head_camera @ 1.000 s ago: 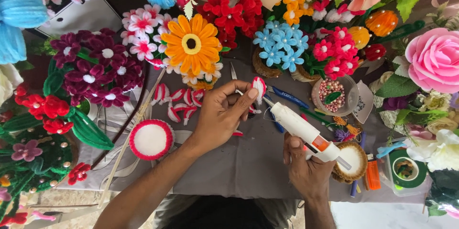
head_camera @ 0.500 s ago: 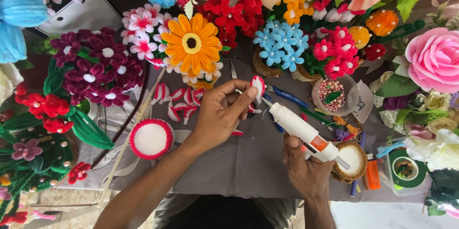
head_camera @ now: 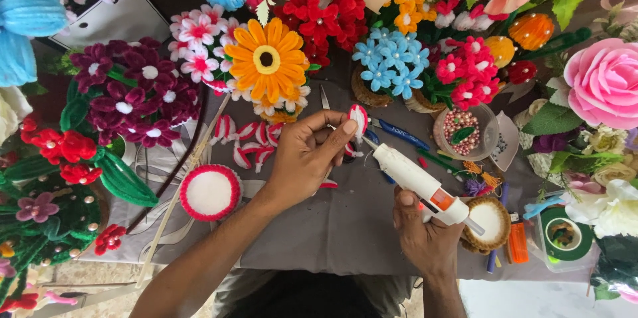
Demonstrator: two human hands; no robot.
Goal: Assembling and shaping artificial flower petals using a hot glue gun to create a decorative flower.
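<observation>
The left hand (head_camera: 307,156) pinches a small red-and-white petal (head_camera: 358,119) between thumb and fingertips, holding it upright above the grey cloth (head_camera: 345,225). The right hand (head_camera: 425,238) is wrapped around the grip of a white glue gun (head_camera: 419,182), whose nozzle points up and to the left and sits just beside the lower edge of the petal. More red-and-white petals (head_camera: 242,138) lie in a loose row on the cloth to the left of the left hand, and a round white disc with a red fuzzy rim (head_camera: 210,192) lies beside the left forearm. Near the right hand sits a second white disc with a brown rim (head_camera: 490,222), and above it a clear bowl of pink beads (head_camera: 464,132). An orange daisy (head_camera: 267,59) and a cluster of blue flowers (head_camera: 393,59) stand behind the work, with a large pink rose (head_camera: 606,82) at the right edge.
</observation>
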